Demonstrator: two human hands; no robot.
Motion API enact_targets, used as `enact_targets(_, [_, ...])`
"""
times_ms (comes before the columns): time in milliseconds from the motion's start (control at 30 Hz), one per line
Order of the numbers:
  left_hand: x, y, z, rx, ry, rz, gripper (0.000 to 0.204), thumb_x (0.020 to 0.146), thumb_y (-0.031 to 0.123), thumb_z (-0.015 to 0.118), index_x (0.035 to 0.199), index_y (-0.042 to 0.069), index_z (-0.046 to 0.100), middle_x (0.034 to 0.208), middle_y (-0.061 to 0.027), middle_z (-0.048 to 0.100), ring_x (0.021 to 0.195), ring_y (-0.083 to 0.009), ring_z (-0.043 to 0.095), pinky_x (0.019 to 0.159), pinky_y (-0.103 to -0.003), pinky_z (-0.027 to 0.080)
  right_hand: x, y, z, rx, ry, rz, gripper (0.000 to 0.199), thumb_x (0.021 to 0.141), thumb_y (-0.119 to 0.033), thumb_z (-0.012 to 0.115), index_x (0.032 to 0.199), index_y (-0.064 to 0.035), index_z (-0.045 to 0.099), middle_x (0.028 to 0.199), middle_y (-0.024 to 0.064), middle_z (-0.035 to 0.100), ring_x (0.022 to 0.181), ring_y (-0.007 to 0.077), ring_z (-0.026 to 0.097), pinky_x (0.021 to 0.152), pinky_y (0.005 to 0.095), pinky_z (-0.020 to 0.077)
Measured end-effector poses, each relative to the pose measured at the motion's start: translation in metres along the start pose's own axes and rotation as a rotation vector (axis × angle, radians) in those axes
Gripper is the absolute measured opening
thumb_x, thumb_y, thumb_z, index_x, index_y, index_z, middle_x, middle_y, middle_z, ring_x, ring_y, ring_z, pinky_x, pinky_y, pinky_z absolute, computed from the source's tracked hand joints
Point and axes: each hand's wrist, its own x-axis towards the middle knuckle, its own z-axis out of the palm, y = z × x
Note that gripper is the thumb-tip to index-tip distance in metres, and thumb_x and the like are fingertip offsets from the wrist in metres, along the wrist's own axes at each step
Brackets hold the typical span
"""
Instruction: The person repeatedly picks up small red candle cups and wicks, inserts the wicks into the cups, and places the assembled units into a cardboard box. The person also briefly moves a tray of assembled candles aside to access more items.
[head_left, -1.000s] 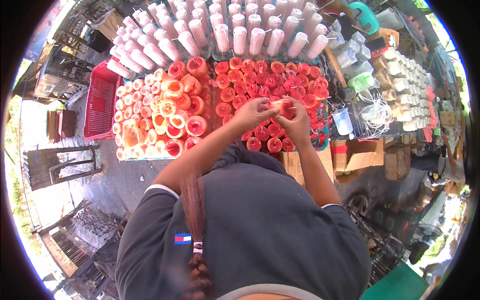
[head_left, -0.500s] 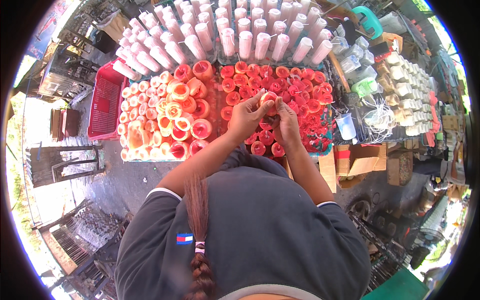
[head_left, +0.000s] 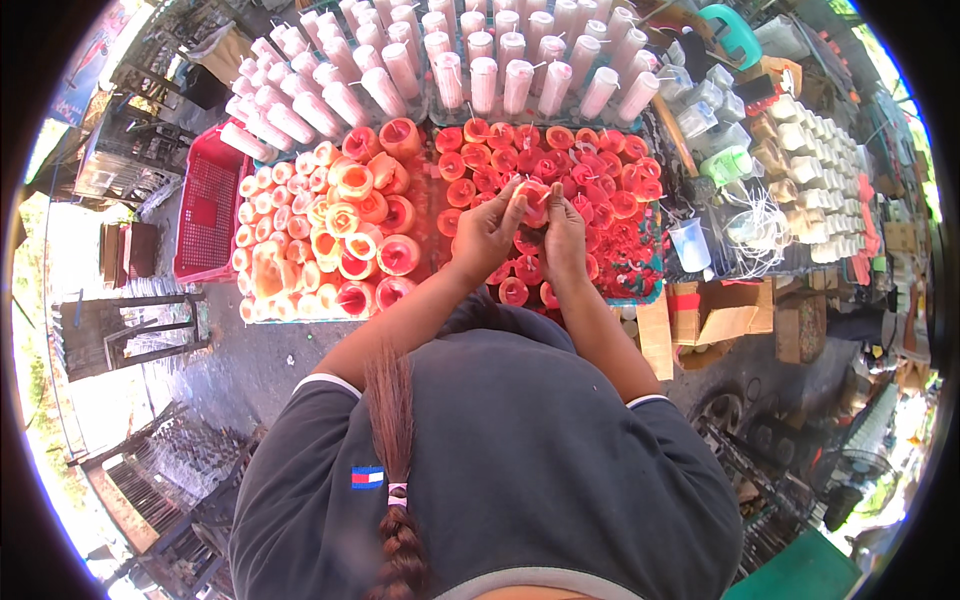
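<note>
Between my two hands is a small round red wax candle [head_left: 535, 205], its reddish top facing up. The fingers of my left hand [head_left: 484, 238] are closed on its left side, the thumb near its rim. Against the right side presses my right hand [head_left: 565, 245], thumb and fingertips on the wax; part of the candle's lower side is hidden by the hands. They hold it above a tray crowded with red wax candles [head_left: 477, 156], many showing short wicks. Next to that tray, on the left, stand hollow orange-red wax cups [head_left: 398, 255].
Behind stand rows of tall pale pink candles [head_left: 484, 83] with white wicks. A red plastic basket [head_left: 210, 200] is at the left. To the right lie a bundle of white strings [head_left: 757, 232], a clear plastic cup [head_left: 690, 245], an opened cardboard box [head_left: 735, 312] and rows of whitish blocks [head_left: 805, 180].
The candle has turned between my fingers, and more of its top now shows. My right hand has become more upright along its side. The whole view has shifted slightly.
</note>
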Motion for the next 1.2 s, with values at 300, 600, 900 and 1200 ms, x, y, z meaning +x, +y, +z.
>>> enact_targets(300, [0.012, -0.023, -0.002, -0.337, -0.024, -0.142, 0.032, 0.098, 0.025, 0.045, 0.112, 0.0, 0.059, 0.075, -0.0013, 0.063, 0.059, -0.0049, 0.054, 0.055, -0.021, 0.045, -0.004, 0.005, 0.007, -0.321, -0.003, -0.221, 0.036, 0.093, -0.027, 0.054, 0.115, 0.0009, 0.058, 0.101, 0.007, 0.065, 0.085, 0.0132, 0.062, 0.074, 0.0264, 0.0497])
enact_targets(600, [0.03, -0.075, 0.013, -1.092, 0.231, -0.656, 0.031, 0.099, 0.031, 0.039, 0.098, 0.003, 0.051, 0.088, -0.006, 0.059, 0.07, -0.013, 0.058, 0.058, -0.025, 0.05, 0.01, 0.039, -0.006, -1.022, -0.043, -0.857, 0.026, 0.091, -0.015, 0.053, 0.108, 0.0041, 0.06, 0.106, 0.0218, 0.062, 0.1, 0.0329, 0.061, 0.085, 0.0359, 0.0488])
enact_targets(900, [0.032, -0.044, 0.011, -1.133, 0.204, -0.709, 0.041, 0.099, 0.034, 0.036, 0.111, -0.002, 0.049, 0.108, -0.0143, 0.058, 0.098, -0.0252, 0.059, 0.091, -0.039, 0.048, 0.022, 0.028, -0.017, -0.805, 0.113, -0.587, 0.019, 0.092, -0.017, 0.055, 0.096, -0.0012, 0.066, 0.075, 0.0058, 0.064, 0.066, 0.0108, 0.058, 0.061, 0.0264, 0.0465])
enact_targets(1200, [0.016, -0.034, 0.006, -0.959, -0.025, -0.673, 0.039, 0.098, 0.037, 0.038, 0.109, 0.003, 0.055, 0.1, -0.0065, 0.063, 0.089, -0.0162, 0.061, 0.079, -0.03, 0.048, 0.037, 0.033, -0.027, -0.31, 0.01, -0.226, 0.023, 0.095, -0.018, 0.05, 0.096, -0.0001, 0.065, 0.078, -0.0005, 0.062, 0.066, 0.0048, 0.055, 0.059, 0.0212, 0.047])
